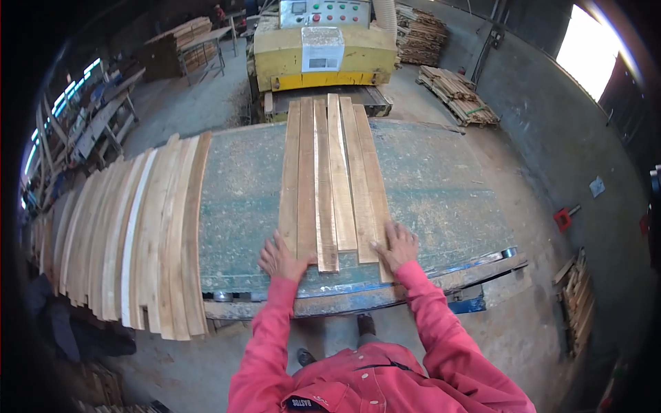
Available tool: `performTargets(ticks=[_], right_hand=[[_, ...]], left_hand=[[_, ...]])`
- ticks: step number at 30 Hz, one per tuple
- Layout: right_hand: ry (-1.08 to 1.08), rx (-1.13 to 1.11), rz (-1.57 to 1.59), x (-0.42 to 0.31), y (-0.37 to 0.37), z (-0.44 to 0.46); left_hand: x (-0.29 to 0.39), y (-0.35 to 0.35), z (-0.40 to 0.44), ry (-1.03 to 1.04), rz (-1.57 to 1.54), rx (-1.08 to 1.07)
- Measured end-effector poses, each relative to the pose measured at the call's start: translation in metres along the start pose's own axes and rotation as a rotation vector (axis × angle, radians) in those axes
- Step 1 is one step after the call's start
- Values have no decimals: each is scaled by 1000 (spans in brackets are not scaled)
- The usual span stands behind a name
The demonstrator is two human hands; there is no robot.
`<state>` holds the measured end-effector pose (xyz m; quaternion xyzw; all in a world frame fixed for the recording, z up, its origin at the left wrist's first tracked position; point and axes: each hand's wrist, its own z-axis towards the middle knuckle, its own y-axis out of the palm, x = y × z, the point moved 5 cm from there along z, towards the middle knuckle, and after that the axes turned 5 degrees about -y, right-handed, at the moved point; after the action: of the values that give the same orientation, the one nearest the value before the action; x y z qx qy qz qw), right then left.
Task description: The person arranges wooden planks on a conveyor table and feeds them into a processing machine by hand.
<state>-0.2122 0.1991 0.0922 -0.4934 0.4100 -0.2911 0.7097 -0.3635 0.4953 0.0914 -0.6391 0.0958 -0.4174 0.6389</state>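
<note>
Several long wooden boards lie side by side on a worn green table, their far ends pointing at a yellow machine. Their near ends are uneven, with narrow gaps between some of them. My left hand rests at the near left end of the row, fingers spread along the outer edge and thumb across the board ends. At the near right, my right hand lies over the outermost board, its thumb on the wood and its fingers apart. Both hands touch the boards without wrapping round them.
A wide row of boards covers the table's left side and overhangs its front edge. The yellow machine with a button panel stands beyond the table. Stacked wood lies on the floor at the right, near a wall.
</note>
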Motion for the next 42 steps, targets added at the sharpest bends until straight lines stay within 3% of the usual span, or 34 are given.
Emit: performTargets(ticks=[3,6,9,12,13,16,20,24,30,37,42], right_hand=[[77,41,64,4,-19,-32],[109,-116,73,12,-22,-62],[72,-207,144,13,-12,-67],[-4,-230,147,21,-4,-52],[-25,-241,135,20,-8,-50],[-84,-229,79,19,-15,-46],[-162,-273,119,28,-10,-36],[-276,-168,167,44,3,-12],[-320,-200,219,57,13,80],[-351,-168,165,61,21,270],[-319,-105,172,70,21,280]], left_hand=[[-26,-12,-47,163,143,4],[-34,-11,-57,120,53,-238],[-28,4,-43,83,-34,-288],[4,-3,-55,206,214,-98],[10,-2,-58,165,215,-147],[18,7,-61,183,350,3],[24,24,-57,51,119,-56],[31,31,-44,61,87,-37],[59,57,27,63,14,87],[109,99,184,58,-101,211],[126,137,245,92,8,191]])
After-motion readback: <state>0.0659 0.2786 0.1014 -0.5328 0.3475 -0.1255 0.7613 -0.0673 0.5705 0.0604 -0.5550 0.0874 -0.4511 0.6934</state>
